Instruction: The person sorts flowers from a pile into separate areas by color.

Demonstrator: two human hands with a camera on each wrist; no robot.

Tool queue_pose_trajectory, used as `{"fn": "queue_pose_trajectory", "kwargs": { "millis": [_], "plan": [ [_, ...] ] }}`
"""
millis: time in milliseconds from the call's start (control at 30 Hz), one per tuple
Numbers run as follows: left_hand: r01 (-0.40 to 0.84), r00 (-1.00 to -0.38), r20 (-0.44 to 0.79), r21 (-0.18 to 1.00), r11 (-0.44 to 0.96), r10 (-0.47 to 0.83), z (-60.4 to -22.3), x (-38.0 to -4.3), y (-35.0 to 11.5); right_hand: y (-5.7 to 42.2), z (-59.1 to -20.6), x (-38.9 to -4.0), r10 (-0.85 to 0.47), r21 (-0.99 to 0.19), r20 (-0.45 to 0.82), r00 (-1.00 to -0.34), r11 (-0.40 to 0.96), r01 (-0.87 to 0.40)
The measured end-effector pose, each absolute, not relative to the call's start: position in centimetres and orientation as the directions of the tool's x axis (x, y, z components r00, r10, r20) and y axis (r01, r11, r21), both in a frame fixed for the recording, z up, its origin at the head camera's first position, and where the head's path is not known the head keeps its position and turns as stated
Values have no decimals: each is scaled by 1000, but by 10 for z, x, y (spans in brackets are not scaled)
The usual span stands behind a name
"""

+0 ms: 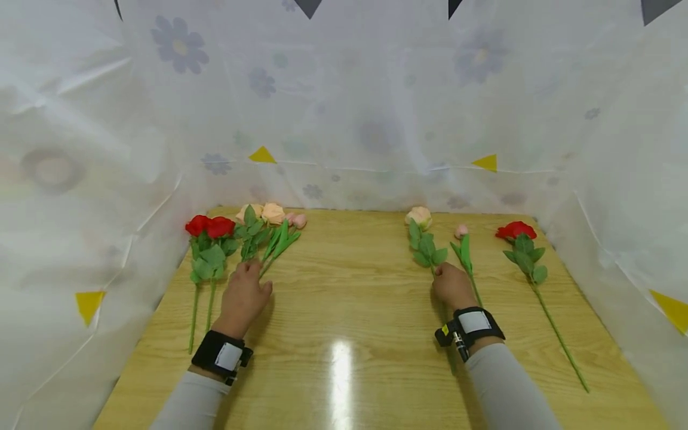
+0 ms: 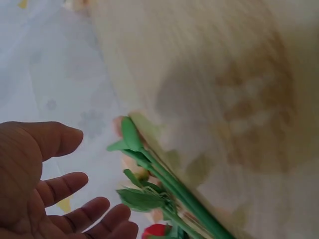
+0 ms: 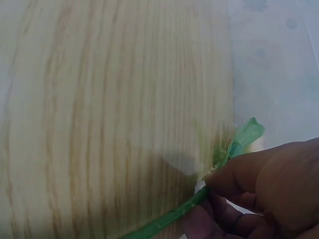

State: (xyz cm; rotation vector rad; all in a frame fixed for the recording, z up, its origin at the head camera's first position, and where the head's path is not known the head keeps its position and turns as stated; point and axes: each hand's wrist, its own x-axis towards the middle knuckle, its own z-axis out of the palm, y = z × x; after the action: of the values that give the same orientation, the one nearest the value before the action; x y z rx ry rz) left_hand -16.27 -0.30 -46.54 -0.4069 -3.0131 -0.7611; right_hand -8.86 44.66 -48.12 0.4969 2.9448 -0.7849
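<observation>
My right hand (image 1: 453, 285) pinches the green stem (image 3: 172, 215) of a pale cream rose (image 1: 418, 218) between thumb and fingers. Just right of that hand lies a pink tulip (image 1: 461, 232) with long green leaves. On the other side, my left hand (image 1: 246, 295) is held over the stems of the left bunch, its fingers (image 2: 70, 184) loosely bent and apart with nothing between them. Beyond its fingertips are peach roses (image 1: 272, 213) and pink tulips (image 1: 297, 221). Two red roses (image 1: 219, 227) lie left of it, their stems pointing toward me.
A single red rose (image 1: 517, 230) with a long stem lies at the right of the wooden table (image 1: 344, 298). White patterned sheeting (image 1: 349, 107) hangs behind and along both sides, close to the table's edges.
</observation>
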Motion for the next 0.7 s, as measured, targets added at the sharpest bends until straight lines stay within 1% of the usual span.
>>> {"fn": "queue_pose_trajectory", "kwargs": {
  "millis": [67,200,333,400,533,700],
  "plan": [
    [234,-971,59,435,870,232,-468,-162,-6,447,-482,-88,297,-486,-128,-946,813,321],
    [241,-970,65,395,886,235,-475,-157,-14,448,-481,-86,312,-518,-134,-941,787,335],
    [309,-950,140,333,891,278,-479,-154,-23,449,-479,-83,320,-578,-159,-934,736,351],
    [338,-940,149,284,897,307,-479,-154,-27,449,-478,-82,320,-608,-185,-929,706,364],
    [306,-952,61,260,916,300,-479,-153,-33,451,-478,-81,318,-635,-231,-919,667,390],
    [229,-970,-8,301,925,243,-480,-154,-37,452,-479,-80,310,-642,-261,-914,651,404]
  ]
}}
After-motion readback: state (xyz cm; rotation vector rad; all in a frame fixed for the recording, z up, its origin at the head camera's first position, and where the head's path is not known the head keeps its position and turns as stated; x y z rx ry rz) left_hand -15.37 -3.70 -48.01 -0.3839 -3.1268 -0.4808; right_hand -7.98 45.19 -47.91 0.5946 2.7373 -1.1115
